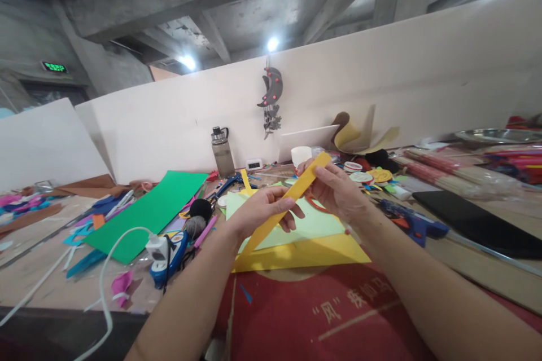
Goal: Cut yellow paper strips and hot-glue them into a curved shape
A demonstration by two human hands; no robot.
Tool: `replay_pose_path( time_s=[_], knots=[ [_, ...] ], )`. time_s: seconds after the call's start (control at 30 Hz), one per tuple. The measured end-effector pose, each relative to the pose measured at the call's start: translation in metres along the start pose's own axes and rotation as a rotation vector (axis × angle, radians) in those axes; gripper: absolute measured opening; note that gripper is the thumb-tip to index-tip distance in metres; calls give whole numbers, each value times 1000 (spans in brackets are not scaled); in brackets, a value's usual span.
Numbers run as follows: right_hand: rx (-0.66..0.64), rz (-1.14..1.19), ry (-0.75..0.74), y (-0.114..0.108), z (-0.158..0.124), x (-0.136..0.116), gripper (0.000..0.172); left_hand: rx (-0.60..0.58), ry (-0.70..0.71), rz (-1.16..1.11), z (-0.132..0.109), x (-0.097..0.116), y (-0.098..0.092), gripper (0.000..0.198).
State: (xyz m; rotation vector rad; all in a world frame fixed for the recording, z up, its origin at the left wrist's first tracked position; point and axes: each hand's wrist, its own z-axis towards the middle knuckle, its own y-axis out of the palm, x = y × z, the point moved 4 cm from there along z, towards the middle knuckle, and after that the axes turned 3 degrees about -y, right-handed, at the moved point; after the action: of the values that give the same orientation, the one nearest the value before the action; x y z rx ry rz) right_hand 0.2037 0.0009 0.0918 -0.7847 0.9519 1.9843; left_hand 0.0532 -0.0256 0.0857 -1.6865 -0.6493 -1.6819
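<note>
Both my hands hold a long yellow strip that slants from lower left to upper right. Near its middle, my left hand pinches it between thumb and fingers. My right hand grips it close to the upper end. Below the hands lie a pale green sheet and a wider yellow sheet, both on a red board with printed characters. An orange ring-shaped piece, perhaps a scissor handle, shows partly behind my right hand.
A green sheet, a blue power strip with a white cable and dark yarn balls lie left. A bottle stands behind. To the right are a blue glue gun, a black slab and wrapped sticks.
</note>
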Motion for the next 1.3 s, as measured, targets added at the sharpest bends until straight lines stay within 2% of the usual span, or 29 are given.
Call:
replay_pose_path(
  time_s=[0.07,0.2,0.37,0.67,0.87,0.97,1.07,1.13,1.23,1.3],
  knots=[
    [27,0,-5,-1,-1,-1,27,82,12,76,1,3,1,41],
    [108,-19,-60,-6,2,0,50,266,82,286,-3,12,-2,29],
    [160,-65,-18,-13,7,11,30,457,190,681,-10,24,-11,20],
    [257,-128,-67,-14,1,13,20,422,129,753,-6,13,-18,25],
    [321,-172,-69,-17,-1,14,23,355,70,749,-4,15,-18,27],
    [249,-154,-26,-13,1,19,27,406,70,714,-3,20,-33,26],
    [136,-341,13,-6,2,25,28,624,191,568,-6,24,-57,25],
    [-27,-600,85,1,0,31,28,708,234,515,-7,20,-70,25],
    [-298,-869,218,5,-7,39,42,724,213,536,-6,7,-78,24],
    [-409,-978,247,4,-12,42,52,719,184,572,-7,1,-78,23]
  ],
)
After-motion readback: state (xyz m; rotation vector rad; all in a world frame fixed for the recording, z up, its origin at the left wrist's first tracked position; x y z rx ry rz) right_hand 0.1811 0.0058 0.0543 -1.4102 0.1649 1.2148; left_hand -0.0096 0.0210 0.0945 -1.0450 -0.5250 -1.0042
